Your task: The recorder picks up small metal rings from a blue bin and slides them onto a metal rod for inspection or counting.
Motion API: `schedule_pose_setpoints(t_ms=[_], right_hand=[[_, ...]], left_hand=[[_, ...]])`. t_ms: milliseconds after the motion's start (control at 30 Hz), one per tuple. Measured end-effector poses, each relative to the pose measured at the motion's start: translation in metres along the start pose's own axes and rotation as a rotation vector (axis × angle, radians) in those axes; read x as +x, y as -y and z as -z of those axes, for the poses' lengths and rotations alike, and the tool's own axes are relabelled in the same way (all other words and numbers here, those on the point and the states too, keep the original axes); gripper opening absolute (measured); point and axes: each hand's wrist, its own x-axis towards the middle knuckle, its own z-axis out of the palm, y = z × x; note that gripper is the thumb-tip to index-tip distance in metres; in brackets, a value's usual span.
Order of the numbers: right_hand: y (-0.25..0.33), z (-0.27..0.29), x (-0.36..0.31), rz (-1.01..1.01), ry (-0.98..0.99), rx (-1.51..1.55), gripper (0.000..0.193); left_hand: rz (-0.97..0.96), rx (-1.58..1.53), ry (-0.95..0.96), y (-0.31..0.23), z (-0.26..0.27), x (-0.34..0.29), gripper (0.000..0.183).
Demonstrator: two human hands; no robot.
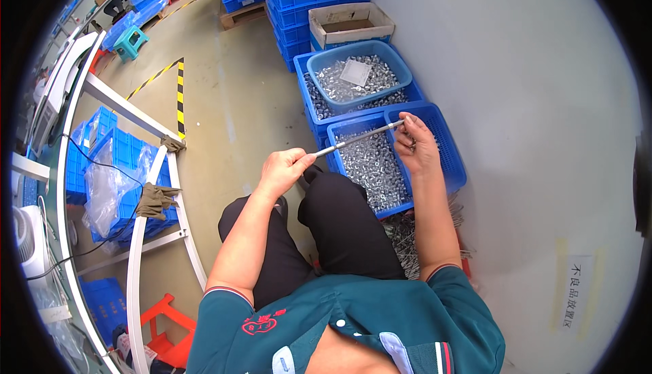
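A thin grey metal rod (360, 137) slants up to the right between my two hands, above a blue basket (333, 144) of small silver metal parts (370, 173). My left hand (286, 170) is closed around its lower left end. At the upper right end, the fingers of my right hand (418, 144) pinch the tip. Small metal pieces seem to sit under the curled fingers of that hand, too small to make out. Beneath my right wrist stands a second blue basket (445, 163), its contents partly hidden by the hand.
Beyond the baskets, a light-blue basin (314, 68) holds more metal parts and a white card (355, 72). An open carton (350, 26) and stacked blue crates (292, 17) line the wall (530, 136). Thin rods (407, 245) lie by my right thigh. A white-framed bench (136, 258) stands left.
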Motion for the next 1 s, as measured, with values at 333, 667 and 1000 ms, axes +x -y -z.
schedule_pose_setpoints(t_ms=[333, 667, 1000], right_hand=[[0.013, -0.016, -0.002, 0.077, -0.177, -0.536, 0.012], [0.022, -0.001, -0.005, -0.039, -0.115, -0.431, 0.016], [0.012, 0.009, 0.001, -0.066, 0.045, -0.052, 0.022]], left_hand=[[-0.01, 0.165, -0.027, 0.0, 0.001, 0.0, 0.035], [-0.074, 0.227, -0.058, -0.006, 0.0, 0.0, 0.033], [0.056, 0.153, -0.009, -0.006, 0.001, 0.005, 0.034]])
